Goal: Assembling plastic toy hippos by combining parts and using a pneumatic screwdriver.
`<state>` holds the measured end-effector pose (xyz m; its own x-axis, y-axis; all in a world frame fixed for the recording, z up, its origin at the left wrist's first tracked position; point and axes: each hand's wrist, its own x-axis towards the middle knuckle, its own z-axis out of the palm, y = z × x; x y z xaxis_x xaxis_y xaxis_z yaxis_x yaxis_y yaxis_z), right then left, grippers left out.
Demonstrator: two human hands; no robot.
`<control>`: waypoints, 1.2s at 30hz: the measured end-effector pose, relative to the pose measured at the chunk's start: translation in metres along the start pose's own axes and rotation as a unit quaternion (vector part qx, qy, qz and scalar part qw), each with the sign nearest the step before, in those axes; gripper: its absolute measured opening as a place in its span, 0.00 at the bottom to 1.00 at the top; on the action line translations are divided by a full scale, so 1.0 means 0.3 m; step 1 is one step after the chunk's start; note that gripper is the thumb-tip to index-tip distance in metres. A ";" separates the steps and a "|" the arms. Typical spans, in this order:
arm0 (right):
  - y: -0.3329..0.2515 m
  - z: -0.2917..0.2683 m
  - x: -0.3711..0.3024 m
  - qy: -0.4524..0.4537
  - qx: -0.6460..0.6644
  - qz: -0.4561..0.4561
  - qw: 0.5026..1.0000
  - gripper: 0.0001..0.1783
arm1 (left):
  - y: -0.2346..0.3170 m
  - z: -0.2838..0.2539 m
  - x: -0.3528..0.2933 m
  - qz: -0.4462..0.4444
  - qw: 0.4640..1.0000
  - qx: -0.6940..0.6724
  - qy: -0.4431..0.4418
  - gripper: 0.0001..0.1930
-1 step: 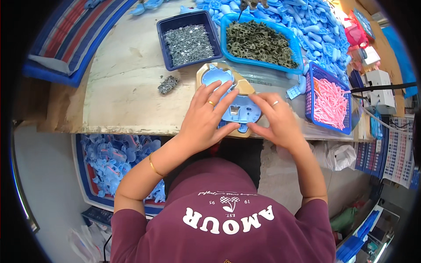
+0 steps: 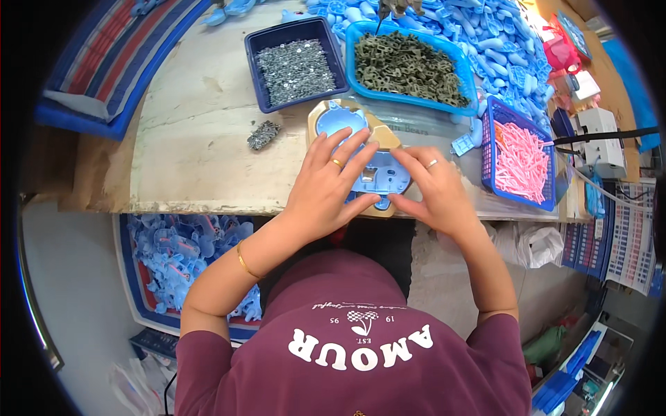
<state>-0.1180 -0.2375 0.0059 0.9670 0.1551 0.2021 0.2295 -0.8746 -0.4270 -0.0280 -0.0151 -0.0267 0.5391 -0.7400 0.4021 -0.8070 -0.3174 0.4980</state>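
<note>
Both hands press a light-blue plastic shell at the counter's near edge.

Left hand (image 2: 326, 187) lies flat, fingers spread over the shell (image 2: 378, 173); right hand (image 2: 433, 187) steadies its right side, fingertips pinching its near rim. It looks like a fitting step; next probably needs a piece from the far trays: dark-blue tray (image 2: 295, 66) of grey bits, tray of olive parts (image 2: 409, 66), pink pieces (image 2: 520, 159) at right.

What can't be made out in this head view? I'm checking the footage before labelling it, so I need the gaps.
- Middle of the light blue plastic shell: covered by the left hand and right hand.
- Tan jig beneath the shell: mostly hidden by it.
- Silver pieces in the dark blue tray: too small to tell their kind.
- Pile of blue parts: cut off by the top edge.
</note>
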 end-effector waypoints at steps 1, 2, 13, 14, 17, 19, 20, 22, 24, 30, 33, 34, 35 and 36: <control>0.000 0.009 0.000 -0.007 0.000 -0.003 1.000 0.36 | 0.001 0.013 0.009 0.004 1.000 -0.002 -0.002 0.39; 0.006 0.011 0.000 -0.005 -0.001 0.001 1.000 0.36 | 0.001 0.029 0.016 0.004 1.000 0.012 -0.011 0.38; 0.098 -0.069 0.053 -0.051 0.154 0.037 0.986 0.22 | 0.002 0.066 0.032 0.006 0.997 0.062 -0.047 0.32; 0.148 -0.086 0.086 -0.047 0.151 0.036 0.987 0.22 | 0.004 0.062 0.033 0.003 0.997 0.060 -0.047 0.32; 0.317 -0.108 0.199 0.123 0.061 0.104 0.985 0.13 | 0.015 0.062 0.041 0.009 0.997 0.063 -0.052 0.32; 0.375 -0.096 0.279 0.133 0.027 0.093 0.986 0.13 | 0.012 0.064 0.041 0.011 0.996 0.074 -0.053 0.32; 0.382 -0.087 0.301 0.134 0.027 0.092 0.986 0.13 | 0.011 0.067 0.039 0.009 0.996 0.071 -0.051 0.31; 0.372 -0.071 0.348 -0.006 -0.058 0.176 0.983 0.13 | 0.011 0.070 0.035 0.005 0.996 0.071 -0.048 0.31; 0.407 -0.051 0.372 -0.008 -0.044 0.187 0.981 0.14 | 0.014 0.072 0.034 -0.002 0.996 0.071 -0.052 0.31; 0.487 -0.066 0.372 -0.028 -0.009 0.174 0.984 0.14 | 0.015 0.063 0.039 0.002 0.995 0.080 -0.057 0.32; 0.453 -0.121 0.320 -0.027 0.270 0.193 0.943 0.17 | 0.011 0.045 0.058 0.016 0.997 0.062 -0.031 0.31; 0.401 -0.130 0.308 -0.028 0.271 0.192 0.943 0.17 | 0.006 0.040 0.068 0.014 0.997 0.063 -0.031 0.31; 0.343 -0.129 0.298 -0.037 0.318 0.179 0.930 0.16 | -0.004 0.038 0.088 -0.005 1.000 0.003 0.019 0.29; 0.290 -0.129 0.272 -0.041 0.362 0.170 0.916 0.15 | 0.000 0.039 0.111 -0.019 0.996 -0.062 0.068 0.28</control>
<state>-0.0233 -0.3188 0.0195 0.9943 -0.0097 -0.1064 -0.1031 -0.3497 -0.9312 -0.0128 -0.0465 -0.0223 0.6033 -0.6396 0.4764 -0.7537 -0.2620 0.6027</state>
